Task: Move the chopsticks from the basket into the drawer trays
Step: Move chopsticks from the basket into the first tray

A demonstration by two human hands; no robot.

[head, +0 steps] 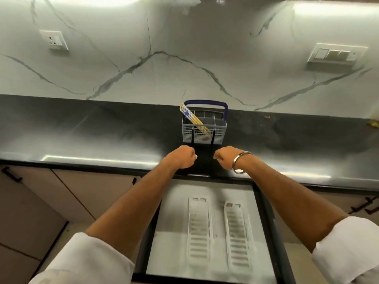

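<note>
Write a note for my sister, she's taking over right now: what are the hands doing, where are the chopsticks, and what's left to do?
Left hand: curled into a fist, holding nothing, above the counter edge.
Right hand: also a fist holding nothing, a bangle on its wrist.
Chopsticks: bundled, leaning in the left part of the grey basket on the dark counter.
Drawer: open below the hands, with two white slotted trays, the left tray and the right tray, which look empty.
Done: drawer open.
Left: lift the chopsticks out and lay them in the trays.
</note>
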